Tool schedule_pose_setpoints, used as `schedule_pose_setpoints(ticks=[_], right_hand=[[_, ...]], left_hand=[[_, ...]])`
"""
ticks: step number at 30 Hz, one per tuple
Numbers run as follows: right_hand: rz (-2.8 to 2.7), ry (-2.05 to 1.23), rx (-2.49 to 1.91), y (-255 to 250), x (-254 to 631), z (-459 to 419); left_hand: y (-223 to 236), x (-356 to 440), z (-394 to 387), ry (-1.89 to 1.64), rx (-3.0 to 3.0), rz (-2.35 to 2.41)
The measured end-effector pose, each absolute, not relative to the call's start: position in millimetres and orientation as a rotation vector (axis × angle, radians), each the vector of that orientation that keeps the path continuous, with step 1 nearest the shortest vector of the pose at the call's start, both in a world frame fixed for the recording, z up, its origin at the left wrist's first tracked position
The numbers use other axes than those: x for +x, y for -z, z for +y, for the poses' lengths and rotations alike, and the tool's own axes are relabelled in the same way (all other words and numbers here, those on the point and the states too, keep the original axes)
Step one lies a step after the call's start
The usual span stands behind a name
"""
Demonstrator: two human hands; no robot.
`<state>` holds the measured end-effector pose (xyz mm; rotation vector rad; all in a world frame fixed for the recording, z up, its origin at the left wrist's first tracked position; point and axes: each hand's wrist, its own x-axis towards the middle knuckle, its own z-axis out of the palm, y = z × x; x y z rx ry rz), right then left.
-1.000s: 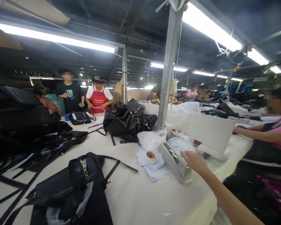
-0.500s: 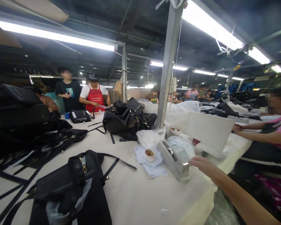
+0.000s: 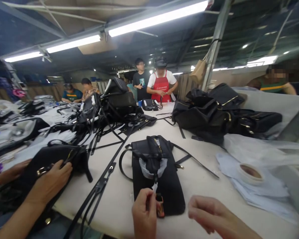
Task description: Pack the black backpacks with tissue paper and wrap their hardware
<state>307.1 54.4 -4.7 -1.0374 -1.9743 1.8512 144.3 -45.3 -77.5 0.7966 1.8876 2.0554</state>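
Note:
A black bag (image 3: 151, 152) lies on the table in front of me, with a gold zip and clear plastic wrapped around its curved handle (image 3: 146, 171). My left hand (image 3: 145, 207) is over the bag's lower part, thumb and fingers pinched at a small white strip (image 3: 154, 187). Beside those fingers shows a small orange and black piece (image 3: 160, 206) that I cannot identify. To the right of the bag, apart from it, my right hand (image 3: 209, 212) hangs over the table with its fingers curled together. What those fingers hold, if anything, is hidden.
At left, a co-worker's hands (image 3: 52, 179) handle another black bag (image 3: 62, 156). Black bags (image 3: 204, 116) are piled at back right. A tape roll (image 3: 250, 174) sits on pale sheets (image 3: 261, 196), near the grey tape dispenser (image 3: 291, 179). Long black straps (image 3: 103, 186) lie left of my bag.
My view has swung left. The right hand has moved from the end of the tape dispenser to beside the bag. My left hand has come into view at the white strip.

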Motion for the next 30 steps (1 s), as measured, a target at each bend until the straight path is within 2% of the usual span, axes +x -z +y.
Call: schedule_pose_setpoints(ticks=[4,9,14,25,30], right_hand=[[-1.947,-1.980,-0.846,-10.5,247.2,43.5],[-1.889,-2.081,-0.656,11.3,219.7,44.1],[-1.953,-1.943,-0.777,34.1,210.5,47.7],[-2.237,-1.463,-0.892,39.9,210.5,56.4],[-2.193,-1.616,-0.880,42.8,216.3,56.2]], left_hand=[[86.1,133.1,-52.6,-1.920,1.039,1.955],[92.1,131.3,-54.2,-1.925,0.989,1.931],[84.9,137.8,-54.5,-1.993,0.918,1.906],[80.0,140.8,-53.7,-2.089,0.914,1.879],[74.3,131.4,-50.3,-1.906,0.430,1.473]])
